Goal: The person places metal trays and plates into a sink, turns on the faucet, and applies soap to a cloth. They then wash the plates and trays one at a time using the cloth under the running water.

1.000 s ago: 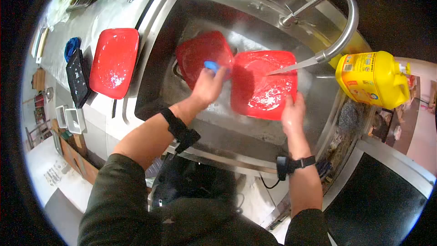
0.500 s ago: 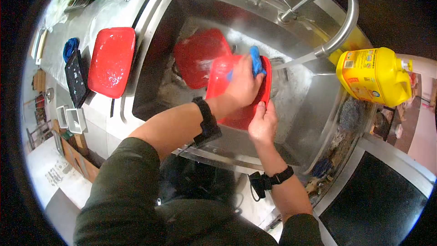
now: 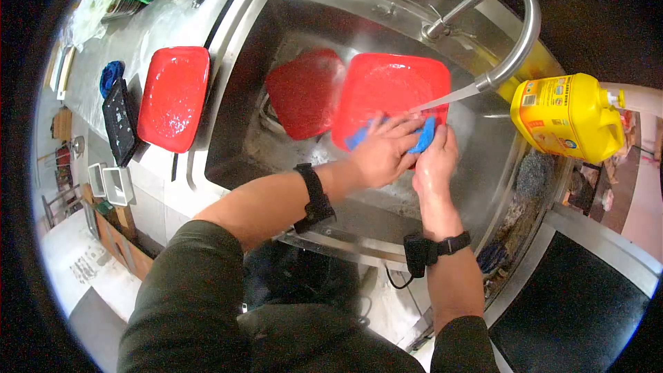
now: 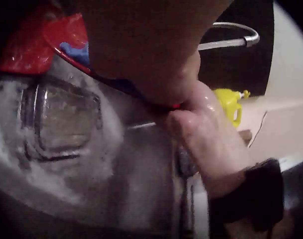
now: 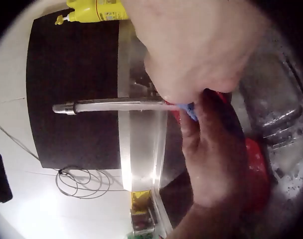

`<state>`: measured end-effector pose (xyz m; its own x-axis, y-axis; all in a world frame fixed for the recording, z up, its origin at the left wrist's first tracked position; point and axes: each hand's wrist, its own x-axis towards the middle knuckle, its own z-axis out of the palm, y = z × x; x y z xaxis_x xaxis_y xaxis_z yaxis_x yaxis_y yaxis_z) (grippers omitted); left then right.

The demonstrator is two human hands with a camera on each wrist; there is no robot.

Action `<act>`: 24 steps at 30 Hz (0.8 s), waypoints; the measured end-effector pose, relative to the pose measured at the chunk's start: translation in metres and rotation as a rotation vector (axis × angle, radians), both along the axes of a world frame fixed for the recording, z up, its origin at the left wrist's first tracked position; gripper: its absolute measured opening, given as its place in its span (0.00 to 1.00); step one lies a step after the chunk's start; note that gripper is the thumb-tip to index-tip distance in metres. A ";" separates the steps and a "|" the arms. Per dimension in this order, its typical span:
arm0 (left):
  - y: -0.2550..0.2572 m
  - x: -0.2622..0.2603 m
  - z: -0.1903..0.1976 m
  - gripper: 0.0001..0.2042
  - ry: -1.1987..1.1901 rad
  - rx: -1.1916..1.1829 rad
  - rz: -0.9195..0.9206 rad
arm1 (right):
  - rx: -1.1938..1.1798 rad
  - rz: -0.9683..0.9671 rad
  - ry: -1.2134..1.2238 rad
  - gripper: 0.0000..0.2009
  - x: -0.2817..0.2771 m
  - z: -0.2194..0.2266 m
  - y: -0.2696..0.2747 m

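My left hand (image 3: pixel 383 155) holds a bunched blue cloth (image 3: pixel 425 135) against the near right part of a red plastic tray (image 3: pixel 394 79). Cloth shows on both sides of its fingers. At the tray's near right corner, my right hand (image 3: pixel 436 162) grips the rim, close beside the left hand. The tray is held up over the sink, and water from the faucet (image 3: pixel 511 69) runs onto it. In the right wrist view, the two hands overlap around the blue cloth (image 5: pixel 190 110). A second red tray (image 3: pixel 304 97) lies in the sink to the left.
The steel sink (image 3: pixel 235 110) surrounds the work. Left of it, a wet red tray (image 3: pixel 174 97) lies on the counter beside a black tray (image 3: pixel 120 121) and a blue scrubber (image 3: pixel 110 77). A yellow jug (image 3: pixel 563 117) stands at the sink's right edge, near a grey scouring pad (image 3: pixel 533 173).
The left hand came across from the left tray with the cloth, wiped the held tray, then moved toward its near edge. The held tray tipped up and leftward, then came back flatter under the water.
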<state>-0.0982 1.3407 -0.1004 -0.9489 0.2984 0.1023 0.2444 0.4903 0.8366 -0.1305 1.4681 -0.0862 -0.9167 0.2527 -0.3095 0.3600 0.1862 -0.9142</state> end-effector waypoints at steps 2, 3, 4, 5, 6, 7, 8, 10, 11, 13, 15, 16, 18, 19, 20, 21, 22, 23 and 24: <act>-0.012 0.004 -0.002 0.26 0.051 -0.277 -0.008 | 0.114 0.026 0.062 0.17 0.010 0.003 0.003; -0.016 0.005 -0.007 0.27 0.021 -0.344 0.062 | 0.228 0.043 0.125 0.16 0.017 0.006 0.006; -0.019 0.007 -0.012 0.28 -0.010 -0.409 0.130 | 0.155 0.002 0.072 0.15 0.024 0.011 0.006; -0.020 0.009 -0.023 0.28 -0.014 -0.403 0.128 | 0.161 0.002 0.069 0.15 0.033 0.020 0.006; -0.021 0.009 -0.039 0.29 -0.045 -0.327 0.220 | 0.296 0.091 0.026 0.14 0.040 0.029 0.004; -0.023 0.004 -0.040 0.30 -0.078 -0.253 0.314 | 0.428 0.182 -0.019 0.13 0.045 0.034 0.005; -0.023 -0.001 -0.041 0.31 -0.125 -0.308 0.334 | 0.387 0.200 -0.003 0.12 0.051 0.020 0.012; -0.026 -0.012 -0.039 0.30 -0.108 -0.326 0.337 | 0.323 0.177 -0.007 0.11 0.060 0.017 0.009; -0.029 -0.018 -0.032 0.30 -0.094 -0.348 0.342 | 0.256 0.156 -0.015 0.11 0.062 0.022 0.001; -0.029 -0.028 -0.026 0.31 -0.082 -0.381 0.253 | 0.233 0.193 -0.040 0.12 0.059 0.029 -0.005; -0.022 -0.035 -0.037 0.30 0.037 -0.250 0.234 | 0.185 0.198 -0.082 0.12 0.056 0.010 -0.006; -0.020 -0.040 -0.032 0.31 0.149 -0.323 0.167 | 0.116 0.202 -0.019 0.13 0.052 0.003 -0.011; -0.017 -0.033 -0.021 0.31 0.084 -0.237 0.064 | 0.139 0.199 -0.011 0.13 0.036 -0.008 -0.014; -0.018 -0.029 -0.011 0.31 0.004 -0.149 -0.037 | 0.164 0.199 -0.017 0.14 0.029 -0.012 -0.016; -0.017 -0.026 -0.023 0.33 0.045 -0.148 -0.030 | 0.113 0.151 -0.008 0.14 0.023 -0.014 -0.016; -0.023 -0.021 -0.025 0.33 0.043 -0.154 -0.026 | -0.096 0.106 -0.068 0.14 0.019 -0.013 -0.013; -0.035 -0.017 -0.008 0.34 0.059 -0.254 -0.025 | -0.153 0.122 -0.056 0.14 0.015 -0.015 -0.008; -0.045 -0.013 0.002 0.35 0.072 -0.352 -0.026 | -0.207 0.137 -0.047 0.13 0.012 -0.016 -0.001; -0.054 -0.012 0.002 0.37 0.061 -0.409 0.019 | -0.207 0.139 -0.050 0.13 0.012 -0.015 0.004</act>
